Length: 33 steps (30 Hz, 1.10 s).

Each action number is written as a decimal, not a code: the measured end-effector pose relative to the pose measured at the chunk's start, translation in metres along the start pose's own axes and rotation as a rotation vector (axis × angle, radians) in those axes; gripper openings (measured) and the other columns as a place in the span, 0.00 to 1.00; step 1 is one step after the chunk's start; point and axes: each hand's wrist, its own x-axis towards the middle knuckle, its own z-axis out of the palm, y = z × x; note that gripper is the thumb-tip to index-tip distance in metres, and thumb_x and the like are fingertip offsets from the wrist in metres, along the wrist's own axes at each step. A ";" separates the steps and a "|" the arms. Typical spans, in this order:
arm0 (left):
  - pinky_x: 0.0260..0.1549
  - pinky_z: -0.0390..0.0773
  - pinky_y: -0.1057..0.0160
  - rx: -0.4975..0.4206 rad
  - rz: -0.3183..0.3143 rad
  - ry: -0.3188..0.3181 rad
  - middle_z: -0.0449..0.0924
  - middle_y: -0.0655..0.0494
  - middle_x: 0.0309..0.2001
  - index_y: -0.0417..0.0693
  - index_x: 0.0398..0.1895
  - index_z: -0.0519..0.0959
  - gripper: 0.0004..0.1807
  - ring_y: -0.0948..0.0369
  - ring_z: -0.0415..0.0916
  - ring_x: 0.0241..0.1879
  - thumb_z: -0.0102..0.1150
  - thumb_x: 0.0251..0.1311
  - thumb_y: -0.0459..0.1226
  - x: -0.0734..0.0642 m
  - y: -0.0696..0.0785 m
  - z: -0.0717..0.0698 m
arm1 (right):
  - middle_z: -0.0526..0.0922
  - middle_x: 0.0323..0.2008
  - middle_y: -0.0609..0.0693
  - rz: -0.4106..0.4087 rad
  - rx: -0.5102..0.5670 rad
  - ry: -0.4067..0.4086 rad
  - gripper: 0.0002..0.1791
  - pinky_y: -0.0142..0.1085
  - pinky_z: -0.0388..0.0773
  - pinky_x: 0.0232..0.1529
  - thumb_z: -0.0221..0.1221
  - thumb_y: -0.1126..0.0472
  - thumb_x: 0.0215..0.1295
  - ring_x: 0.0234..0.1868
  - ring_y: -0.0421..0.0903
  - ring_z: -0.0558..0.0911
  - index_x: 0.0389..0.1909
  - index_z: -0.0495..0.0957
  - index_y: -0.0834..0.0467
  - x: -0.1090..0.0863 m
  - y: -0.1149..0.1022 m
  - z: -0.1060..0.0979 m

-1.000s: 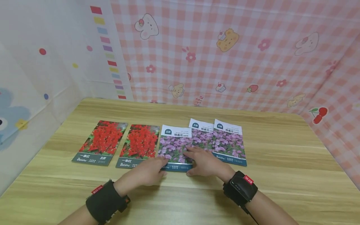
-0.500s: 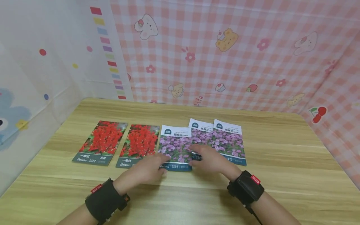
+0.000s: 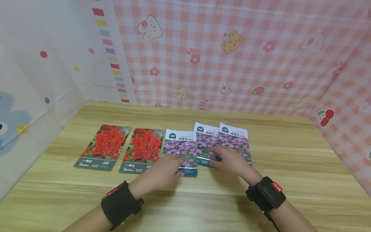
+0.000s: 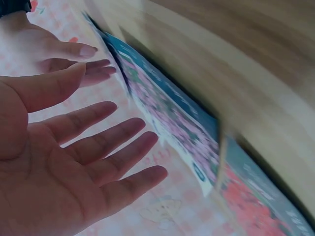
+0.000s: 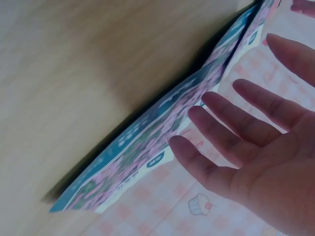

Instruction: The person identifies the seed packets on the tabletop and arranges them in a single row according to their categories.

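Observation:
Three purple-flower seed packets lie right of centre: a near one (image 3: pixel 181 146), a middle one (image 3: pixel 205 141) and a right one (image 3: pixel 234 140) that overlaps the middle one. My left hand (image 3: pixel 162 172) is over the lower left part of the near packet, hiding its corner. In the left wrist view that hand (image 4: pixel 74 157) has its fingers extended and holds nothing. Above the lower part of the middle and right packets is my right hand (image 3: pixel 232 162). The right wrist view shows this hand (image 5: pixel 256 142) with fingers spread, gripping nothing.
To the left lie two red-flower seed packets, an outer one (image 3: pixel 105 143) and an inner one (image 3: pixel 145 145). All rest on a wooden table (image 3: pixel 275 135). A pink checked cloth (image 3: pixel 179 42) hangs behind, and a white cloth (image 3: pixel 58 77) hangs at left.
My right hand has moved right, off the near purple packet toward the middle and right ones. My left hand has shifted slightly right. The packets lie about where they were.

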 end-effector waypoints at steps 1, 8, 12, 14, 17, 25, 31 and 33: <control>0.55 0.66 0.50 0.019 0.015 0.006 0.72 0.41 0.54 0.36 0.55 0.72 0.24 0.47 0.67 0.55 0.60 0.56 0.37 0.002 0.002 0.001 | 0.76 0.51 0.61 0.006 -0.005 -0.003 0.24 0.49 0.70 0.52 0.61 0.60 0.58 0.52 0.57 0.74 0.54 0.72 0.67 -0.001 0.001 0.000; 0.52 0.70 0.56 0.118 0.107 -0.018 0.74 0.45 0.52 0.38 0.54 0.73 0.22 0.50 0.70 0.53 0.60 0.56 0.36 0.016 0.017 0.006 | 0.77 0.49 0.59 0.031 -0.047 -0.022 0.24 0.50 0.71 0.51 0.63 0.60 0.55 0.51 0.57 0.75 0.53 0.73 0.65 -0.005 0.007 0.000; 0.53 0.69 0.57 0.158 0.109 -0.073 0.72 0.47 0.54 0.41 0.56 0.72 0.23 0.52 0.68 0.55 0.58 0.58 0.38 0.022 0.024 0.011 | 0.76 0.51 0.59 -0.002 -0.062 -0.030 0.26 0.49 0.70 0.52 0.64 0.59 0.55 0.53 0.56 0.74 0.55 0.72 0.64 -0.008 0.009 0.003; 0.55 0.68 0.56 0.169 0.093 -0.104 0.70 0.46 0.56 0.42 0.59 0.70 0.24 0.50 0.66 0.57 0.56 0.59 0.39 0.024 0.027 0.014 | 0.75 0.52 0.58 -0.026 -0.069 -0.037 0.27 0.48 0.70 0.52 0.63 0.59 0.56 0.53 0.56 0.74 0.56 0.71 0.64 -0.009 0.011 0.005; 0.57 0.65 0.55 0.171 0.060 -0.143 0.67 0.44 0.60 0.43 0.61 0.67 0.25 0.48 0.63 0.60 0.53 0.61 0.40 0.026 0.029 0.019 | 0.75 0.53 0.57 -0.052 -0.079 -0.044 0.28 0.48 0.71 0.51 0.63 0.59 0.57 0.52 0.55 0.75 0.58 0.70 0.62 -0.010 0.013 0.007; 0.61 0.59 0.54 0.128 0.002 -0.206 0.61 0.41 0.63 0.41 0.65 0.62 0.28 0.47 0.58 0.63 0.52 0.62 0.41 0.024 0.029 0.020 | 0.69 0.58 0.62 -0.045 -0.068 -0.071 0.29 0.52 0.66 0.55 0.61 0.58 0.58 0.58 0.60 0.68 0.60 0.68 0.61 -0.014 0.018 0.006; 0.61 0.58 0.54 0.110 -0.028 -0.215 0.60 0.40 0.64 0.40 0.65 0.62 0.28 0.46 0.56 0.63 0.52 0.63 0.40 0.023 0.029 0.022 | 0.69 0.59 0.62 -0.044 -0.038 -0.074 0.28 0.53 0.65 0.56 0.60 0.59 0.59 0.61 0.60 0.65 0.60 0.68 0.62 -0.019 0.023 0.004; 0.61 0.59 0.53 0.111 -0.036 -0.213 0.60 0.41 0.64 0.39 0.65 0.62 0.28 0.46 0.56 0.63 0.52 0.63 0.40 0.023 0.028 0.023 | 0.69 0.59 0.62 -0.041 -0.034 -0.077 0.28 0.53 0.65 0.56 0.60 0.59 0.59 0.61 0.60 0.65 0.60 0.68 0.63 -0.021 0.026 0.003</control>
